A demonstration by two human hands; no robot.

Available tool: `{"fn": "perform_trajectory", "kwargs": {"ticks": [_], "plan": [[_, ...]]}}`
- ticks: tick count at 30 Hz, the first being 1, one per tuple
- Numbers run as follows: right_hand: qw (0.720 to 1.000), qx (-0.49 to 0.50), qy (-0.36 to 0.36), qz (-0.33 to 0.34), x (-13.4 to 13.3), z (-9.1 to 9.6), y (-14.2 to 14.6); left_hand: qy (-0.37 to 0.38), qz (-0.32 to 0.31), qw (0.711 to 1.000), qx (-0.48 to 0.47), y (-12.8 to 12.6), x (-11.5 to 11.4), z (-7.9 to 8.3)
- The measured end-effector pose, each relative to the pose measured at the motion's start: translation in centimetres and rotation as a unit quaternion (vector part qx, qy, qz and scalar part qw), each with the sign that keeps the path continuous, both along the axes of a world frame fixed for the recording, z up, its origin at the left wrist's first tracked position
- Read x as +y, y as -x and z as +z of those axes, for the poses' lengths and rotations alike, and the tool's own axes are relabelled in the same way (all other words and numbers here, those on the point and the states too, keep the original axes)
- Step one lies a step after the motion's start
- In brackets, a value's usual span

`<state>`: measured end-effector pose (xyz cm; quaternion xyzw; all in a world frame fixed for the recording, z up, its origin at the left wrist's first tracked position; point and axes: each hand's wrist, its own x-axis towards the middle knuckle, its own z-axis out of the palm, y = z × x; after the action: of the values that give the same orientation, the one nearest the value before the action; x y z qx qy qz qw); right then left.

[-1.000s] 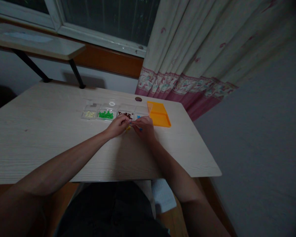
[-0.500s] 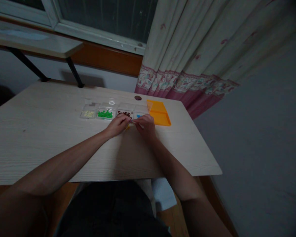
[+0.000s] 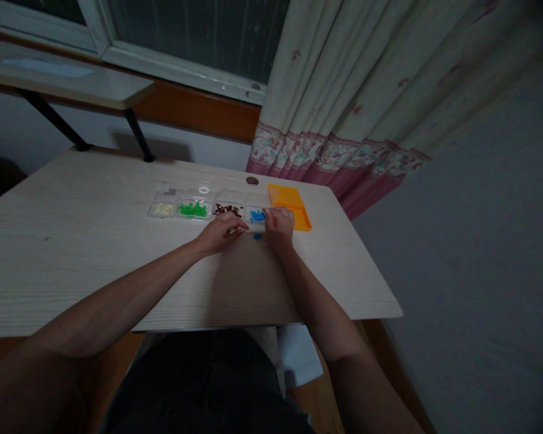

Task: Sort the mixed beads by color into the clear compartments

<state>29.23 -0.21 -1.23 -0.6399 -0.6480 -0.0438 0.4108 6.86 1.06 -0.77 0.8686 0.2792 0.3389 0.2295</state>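
My left hand (image 3: pixel 221 232) rests low over the table in front of the box of dark brown pieces (image 3: pixel 228 209). Its thumb and fingertips come together, and whatever they hold is too small to make out. My right hand (image 3: pixel 279 225) is at the right edge of the clear box of blue pieces (image 3: pixel 256 215), fingers bent and fingertips close together; I cannot see what is between them. On the table between the hands lies a small blue piece (image 3: pixel 257 237). Further left are clear boxes of green pieces (image 3: pixel 193 209) and pale yellow pieces (image 3: pixel 163 209).
An orange open case (image 3: pixel 302 218) lies just right of my right hand. Behind it is a round hole (image 3: pixel 252 181) in the tabletop (image 3: pixel 117 259). A raised shelf (image 3: pixel 95 84) stands at the back left, and a curtain (image 3: pixel 339 144) hangs behind the table.
My hands have parted. The right one has moved right, uncovering the blue pieces, and the left has come slightly nearer me. The small blue piece on the table now shows; an orange-yellow bit no longer does.
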Motion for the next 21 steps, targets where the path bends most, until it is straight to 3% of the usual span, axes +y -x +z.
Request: {"fn": "perform_trajectory", "kwargs": {"ticks": [9,21], "plan": [[1.0,-0.011,0.026,0.011,-0.1,0.3,0.5,-0.178,-0.019,0.969,0.171,-1.0,-1.4,0.4],[0.999,-0.009,0.028,0.018,-0.3,0.4,0.3,-0.167,0.023,0.974,0.151,-0.9,-1.4,0.5]]}}
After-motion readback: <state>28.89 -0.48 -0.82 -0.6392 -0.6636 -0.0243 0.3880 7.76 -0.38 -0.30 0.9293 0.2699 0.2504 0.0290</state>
